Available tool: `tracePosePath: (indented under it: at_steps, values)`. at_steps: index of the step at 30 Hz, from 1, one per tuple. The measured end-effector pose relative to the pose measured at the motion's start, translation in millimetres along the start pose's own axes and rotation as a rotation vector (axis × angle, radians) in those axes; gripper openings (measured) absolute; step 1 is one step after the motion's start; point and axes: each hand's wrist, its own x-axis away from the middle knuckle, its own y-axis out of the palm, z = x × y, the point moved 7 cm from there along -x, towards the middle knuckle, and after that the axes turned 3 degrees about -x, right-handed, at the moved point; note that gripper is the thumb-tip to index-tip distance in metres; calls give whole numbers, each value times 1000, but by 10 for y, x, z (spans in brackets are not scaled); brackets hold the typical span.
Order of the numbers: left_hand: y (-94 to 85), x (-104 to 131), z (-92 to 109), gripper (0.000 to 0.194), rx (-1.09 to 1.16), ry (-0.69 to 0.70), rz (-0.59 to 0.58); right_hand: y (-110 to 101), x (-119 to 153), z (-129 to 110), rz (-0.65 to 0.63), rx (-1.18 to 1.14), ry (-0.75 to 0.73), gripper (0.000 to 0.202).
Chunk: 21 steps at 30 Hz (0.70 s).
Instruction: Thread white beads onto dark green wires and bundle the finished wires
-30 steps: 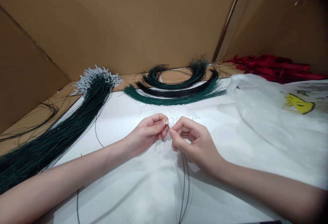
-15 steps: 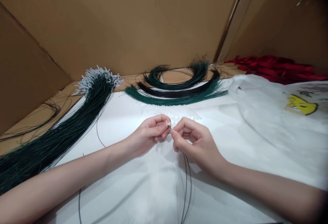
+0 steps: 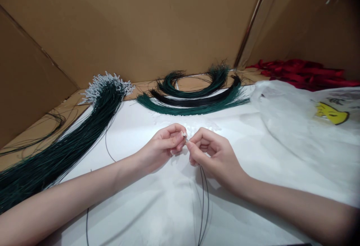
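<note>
Left hand (image 3: 165, 141) pinching tiny white bead (image 3: 184, 134) between thumb and finger. Right hand (image 3: 215, 149) just beside it, thumb and finger pinching thin dark wires (image 3: 203, 197); wires poke toward bead, long ends hang down over white sheet (image 3: 146, 219). I cannot tell from here if wire goes inside bead. Past both hands, I see loose white bits (image 3: 192, 128), then curved green and black bundles (image 3: 185, 110). Big dark green bundle (image 3: 81, 141) with white tips lies at left.

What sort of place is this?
Perhaps a small handicraft workspace: brown cardboard-like walls stand behind a large bundle of white-tipped dark green strands and a heap of red ribbon-like material.
</note>
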Motion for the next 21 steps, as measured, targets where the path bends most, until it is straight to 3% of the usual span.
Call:
tracePosePath:
  at_steps: [21]
  values:
    - [32, 0, -3, 12, 81, -57, -22, 4, -19, 12, -12, -41, 12, 19]
